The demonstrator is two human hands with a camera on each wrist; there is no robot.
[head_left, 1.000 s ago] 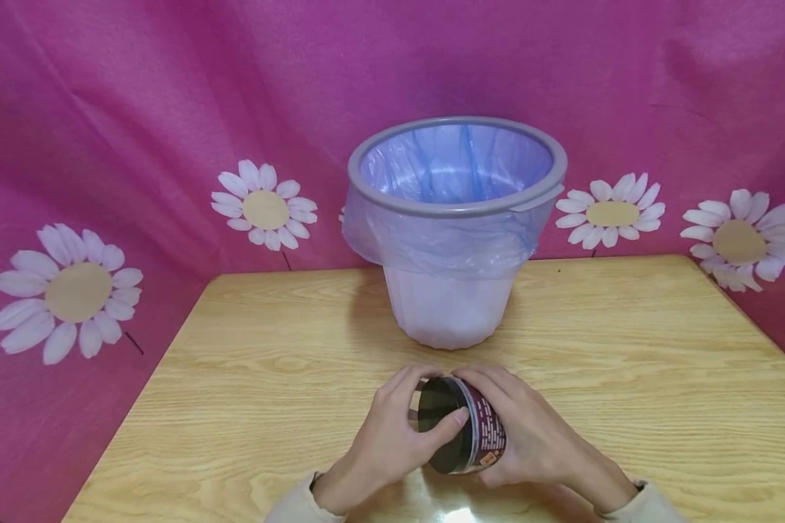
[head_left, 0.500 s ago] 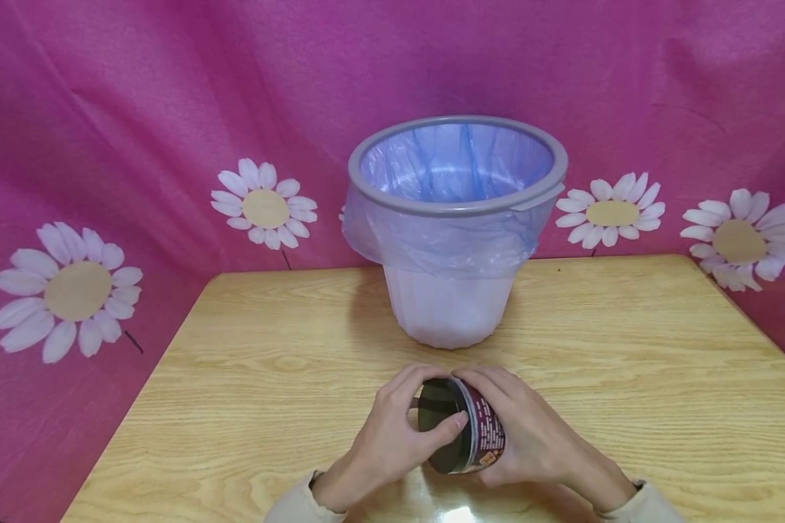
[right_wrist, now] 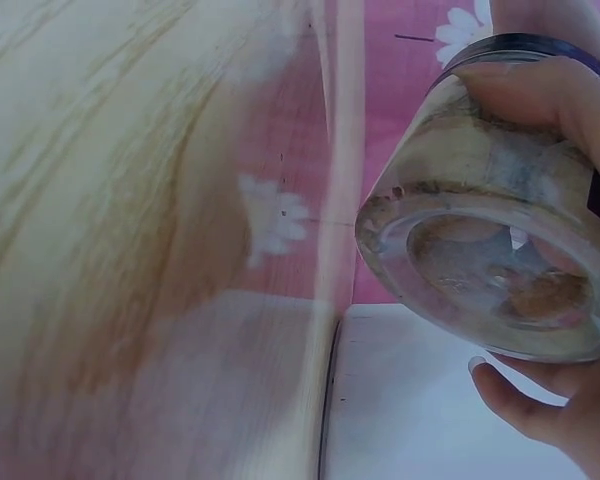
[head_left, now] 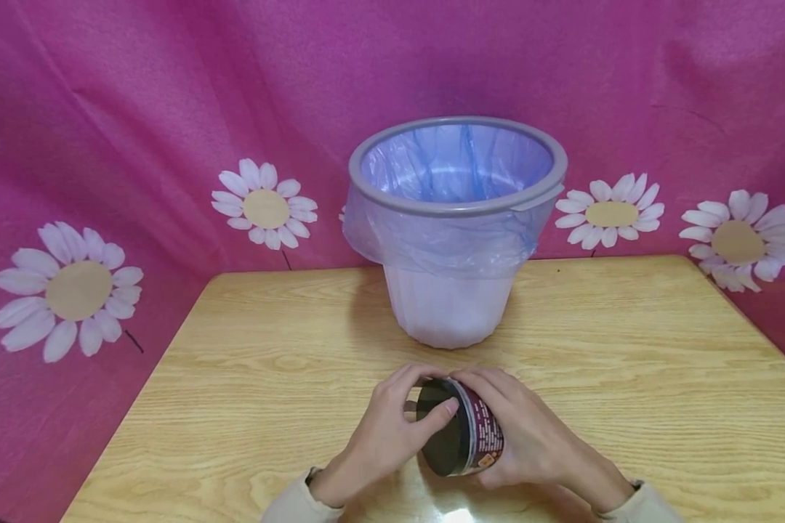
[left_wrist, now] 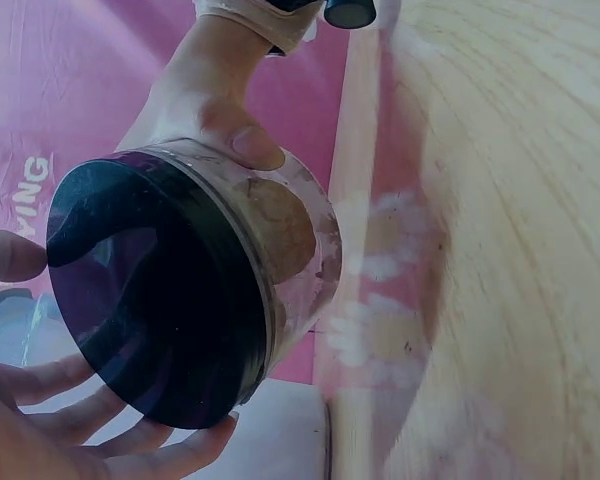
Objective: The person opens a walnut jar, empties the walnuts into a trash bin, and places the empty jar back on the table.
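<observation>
A clear jar (head_left: 487, 425) with a maroon printed label and a wide dark lid (head_left: 440, 444) is held tilted over the near part of the table, its lid facing left. My left hand (head_left: 387, 430) grips the lid's rim, fingertips spread around its edge in the left wrist view, thumb on the other side. Around the jar's body curls my right hand (head_left: 535, 430). From the right wrist view, the jar's round see-through base (right_wrist: 500, 280) shows brownish patches inside; what they are I cannot tell.
Behind the hands stands a white bin (head_left: 451, 309) with a grey rim (head_left: 458, 211) and a blue-tinted liner bag (head_left: 445, 243) folded over it. A pink cloth with daisies (head_left: 264, 209) hangs behind the wood-grain table (head_left: 255, 341).
My left thumb has shifted slightly left and up across the lid, and the left hand has moved a touch left. The right hand keeps its grip on the jar; the bin stays put.
</observation>
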